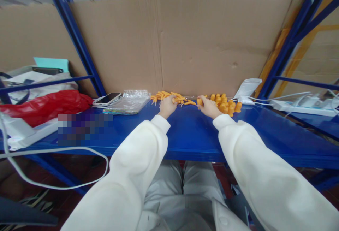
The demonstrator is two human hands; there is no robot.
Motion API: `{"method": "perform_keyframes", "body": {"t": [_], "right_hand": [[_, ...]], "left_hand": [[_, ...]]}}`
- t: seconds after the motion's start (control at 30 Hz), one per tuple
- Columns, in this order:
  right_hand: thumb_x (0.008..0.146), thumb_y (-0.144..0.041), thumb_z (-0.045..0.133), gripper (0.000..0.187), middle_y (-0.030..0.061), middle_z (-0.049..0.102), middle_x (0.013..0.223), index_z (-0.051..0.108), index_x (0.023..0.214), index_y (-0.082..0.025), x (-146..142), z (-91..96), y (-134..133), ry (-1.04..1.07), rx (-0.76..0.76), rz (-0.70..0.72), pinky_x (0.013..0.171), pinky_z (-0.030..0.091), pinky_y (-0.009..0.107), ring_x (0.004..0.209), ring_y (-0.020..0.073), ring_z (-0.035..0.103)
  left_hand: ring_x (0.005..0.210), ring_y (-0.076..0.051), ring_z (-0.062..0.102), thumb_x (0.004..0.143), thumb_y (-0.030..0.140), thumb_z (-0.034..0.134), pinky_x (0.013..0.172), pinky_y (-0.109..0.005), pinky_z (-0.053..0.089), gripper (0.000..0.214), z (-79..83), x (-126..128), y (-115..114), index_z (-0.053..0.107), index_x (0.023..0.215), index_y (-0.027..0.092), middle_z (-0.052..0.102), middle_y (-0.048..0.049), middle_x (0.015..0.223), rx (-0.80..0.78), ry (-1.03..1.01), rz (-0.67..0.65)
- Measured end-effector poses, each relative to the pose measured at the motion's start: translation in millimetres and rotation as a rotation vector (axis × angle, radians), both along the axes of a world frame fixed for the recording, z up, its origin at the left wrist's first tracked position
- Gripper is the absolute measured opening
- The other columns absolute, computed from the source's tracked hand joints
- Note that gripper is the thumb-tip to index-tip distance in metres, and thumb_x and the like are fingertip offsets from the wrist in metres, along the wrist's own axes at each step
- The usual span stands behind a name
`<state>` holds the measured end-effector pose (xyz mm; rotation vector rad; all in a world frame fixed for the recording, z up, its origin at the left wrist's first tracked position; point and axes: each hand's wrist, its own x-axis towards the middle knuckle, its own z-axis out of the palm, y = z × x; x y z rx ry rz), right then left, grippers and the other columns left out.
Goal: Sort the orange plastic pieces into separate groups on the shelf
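On the blue metal shelf [190, 135] lie two heaps of small orange plastic parts. Long thin orange pieces [165, 95] are piled at the back centre-left, and short stubby orange caps [227, 104] are heaped at the back centre-right. My left hand [167, 106] rests at the edge of the thin pieces, fingers curled onto one of them. My right hand [209, 107] is closed round a stubby orange cap [199, 101] just left of the cap heap. Both arms wear white sleeves.
A cardboard sheet [185, 43] backs the shelf between blue uprights. To the left lie a clear plastic bag [131, 102], a phone [107, 98], a red bag [45, 105] and white cables [53, 185]. A white pouch [247, 88] and power strip [302, 105] lie to the right.
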<state>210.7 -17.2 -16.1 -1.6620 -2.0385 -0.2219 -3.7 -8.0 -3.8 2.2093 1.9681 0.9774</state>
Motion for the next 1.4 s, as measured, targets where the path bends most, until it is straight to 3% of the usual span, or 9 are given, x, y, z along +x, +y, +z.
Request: {"method": "perform_keyframes", "body": {"t": [0.37,0.57,0.77,1.03,1.13,1.27,1.4], "right_hand": [[0.093,-0.022,0.055,0.030,0.0156,0.072,0.124,0.061,0.122,-0.017,5.3,1.2,3.1,-0.089,-0.086,-0.043,0.105,0.039,0.048,0.120,0.0320,0.065],[0.091,-0.019,0.055,0.037,0.0170,0.068,0.134,0.062,0.127,-0.017,1.3,3.2,-2.8,-0.107,-0.078,-0.027,0.109,0.037,0.054,0.130,0.0324,0.058],[0.094,-0.022,0.055,0.039,0.0164,0.062,0.143,0.062,0.132,-0.017,-6.9,5.9,-12.4,-0.138,-0.108,-0.015,0.115,0.032,0.060,0.137,0.0324,0.052],[0.094,-0.022,0.055,0.034,0.0138,0.062,0.142,0.065,0.126,-0.020,-10.2,6.4,-15.3,-0.126,-0.114,-0.013,0.116,0.030,0.061,0.137,0.0313,0.051],[0.095,-0.022,0.051,0.031,0.0131,0.066,0.135,0.068,0.121,-0.021,-2.6,14.7,-11.9,-0.033,-0.017,-0.036,0.113,0.036,0.057,0.132,0.0304,0.056],[0.095,-0.020,0.045,0.032,0.0126,0.073,0.123,0.071,0.114,-0.019,25.2,41.5,-0.6,0.169,0.102,-0.086,0.102,0.049,0.042,0.118,0.0266,0.066],[0.091,-0.016,0.048,0.030,0.0133,0.076,0.113,0.075,0.106,-0.016,61.5,68.1,18.8,0.177,0.027,-0.146,0.099,0.052,0.040,0.111,0.0267,0.069]], "left_hand": [[0.122,-0.027,0.065,0.092,0.026,0.055,0.101,-0.033,0.050,0.044,-2.0,-1.5,3.7,0.063,0.135,0.019,0.069,-0.0107,0.134,0.006,0.053,-0.006],[0.121,-0.028,0.065,0.095,0.021,0.049,0.099,-0.035,0.050,0.047,3.0,-3.4,11.9,0.058,0.141,0.018,0.069,-0.0143,0.130,0.026,0.201,-0.015],[0.117,-0.026,0.067,0.097,0.012,0.038,0.099,-0.036,0.050,0.054,15.4,-5.1,41.4,0.055,0.146,0.026,0.065,-0.0128,0.132,0.120,0.459,-0.116],[0.117,-0.022,0.066,0.093,0.006,0.040,0.102,-0.030,0.049,0.051,24.3,13.6,83.8,0.066,0.134,0.021,0.070,-0.0117,0.125,0.106,0.434,-0.176],[0.116,-0.022,0.066,0.091,0.006,0.041,0.102,-0.030,0.048,0.050,21.9,20.2,95.1,0.069,0.131,0.019,0.071,-0.0126,0.123,0.086,0.390,-0.170],[0.124,-0.021,0.063,0.089,0.005,0.043,0.107,-0.028,0.046,0.050,13.4,26.1,108.0,0.066,0.132,0.016,0.068,-0.0130,0.128,0.041,0.367,-0.169],[0.130,-0.022,0.061,0.087,0.011,0.052,0.112,-0.028,0.043,0.054,6.1,31.1,115.8,0.059,0.141,0.016,0.056,-0.0144,0.144,-0.017,0.356,-0.186]]}}
